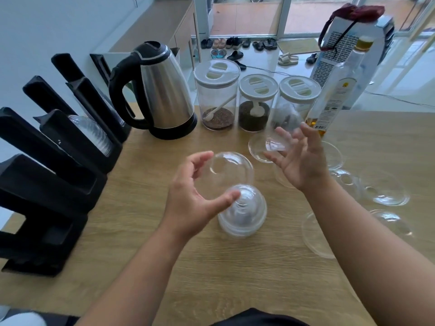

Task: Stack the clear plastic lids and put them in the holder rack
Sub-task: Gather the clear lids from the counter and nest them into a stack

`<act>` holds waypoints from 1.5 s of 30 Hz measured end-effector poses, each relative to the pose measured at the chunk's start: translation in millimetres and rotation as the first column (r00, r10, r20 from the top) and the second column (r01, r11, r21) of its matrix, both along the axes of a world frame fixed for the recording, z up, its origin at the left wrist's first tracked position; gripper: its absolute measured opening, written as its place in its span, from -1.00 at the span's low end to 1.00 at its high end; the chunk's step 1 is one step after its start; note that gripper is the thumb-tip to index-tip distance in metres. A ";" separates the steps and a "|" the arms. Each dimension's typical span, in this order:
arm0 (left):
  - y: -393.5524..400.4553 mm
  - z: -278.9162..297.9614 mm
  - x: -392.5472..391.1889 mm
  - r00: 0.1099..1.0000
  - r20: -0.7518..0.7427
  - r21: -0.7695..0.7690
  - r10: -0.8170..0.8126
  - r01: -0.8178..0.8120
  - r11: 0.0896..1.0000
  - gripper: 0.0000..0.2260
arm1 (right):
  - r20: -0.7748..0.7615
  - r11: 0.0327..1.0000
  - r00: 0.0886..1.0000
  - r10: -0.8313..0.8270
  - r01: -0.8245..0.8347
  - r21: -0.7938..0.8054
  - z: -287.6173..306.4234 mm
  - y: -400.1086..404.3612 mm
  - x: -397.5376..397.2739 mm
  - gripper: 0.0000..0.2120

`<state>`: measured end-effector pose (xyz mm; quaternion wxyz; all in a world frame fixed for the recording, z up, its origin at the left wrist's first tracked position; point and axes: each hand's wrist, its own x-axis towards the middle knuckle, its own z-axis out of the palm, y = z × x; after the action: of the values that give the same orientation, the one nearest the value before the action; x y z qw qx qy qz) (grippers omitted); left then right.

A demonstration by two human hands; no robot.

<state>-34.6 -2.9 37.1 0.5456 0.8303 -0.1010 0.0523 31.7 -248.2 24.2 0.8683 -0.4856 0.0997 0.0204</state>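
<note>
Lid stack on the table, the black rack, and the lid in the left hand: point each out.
lid stack (243,214), head view, on its domed top.
black rack (47,184), head view, on a front divider.
held lid (231,171), head view, on the dome by the left hand (193,198).

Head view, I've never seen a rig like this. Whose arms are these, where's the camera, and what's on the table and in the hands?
No machine here: a person wears a camera on the head, looking down at their own bare hands. The left hand holds a clear dome lid over a stack of lids on the wooden table. The right hand is open, reaching toward a loose lid; more lie to its right. A black rack on the left already holds some lids. Behind stand a kettle, three jars and a bottle.
</note>
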 end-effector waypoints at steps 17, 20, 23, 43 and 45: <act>-22.1 -47.4 -20.7 0.994 -0.034 0.203 -0.108 0.113 0.973 -0.26 | 0.187 0.847 0.946 0.266 -0.137 -0.514 9.3 4.3 -63.1 -0.17; -21.4 -43.0 -22.7 0.990 -0.083 0.150 -0.111 0.123 0.981 -0.14 | 0.170 0.672 0.896 0.409 -0.170 -0.721 10.9 12.7 -69.9 -0.19; -12.9 -39.7 -24.3 0.981 -0.133 0.035 -0.139 0.144 0.989 0.10 | 0.128 0.558 0.857 0.499 -0.204 -0.804 7.9 20.4 -74.1 -0.20; 3.9 -63.0 82.9 0.981 -0.190 -0.001 -0.029 0.029 1.000 -0.72 | 0.085 0.447 0.881 0.465 -0.151 -0.882 -10.7 11.1 -73.6 -0.20; -2.7 -72.3 98.4 0.981 -0.175 0.130 -0.085 0.109 0.986 -0.69 | 0.131 0.474 0.958 0.255 -0.005 -0.881 -13.0 -3.8 -65.6 -0.40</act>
<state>63.8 -5.6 -35.2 0.4951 0.8617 -0.0982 -0.0520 -33.9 -252.0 11.1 0.5021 -0.8630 -0.0488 -0.0265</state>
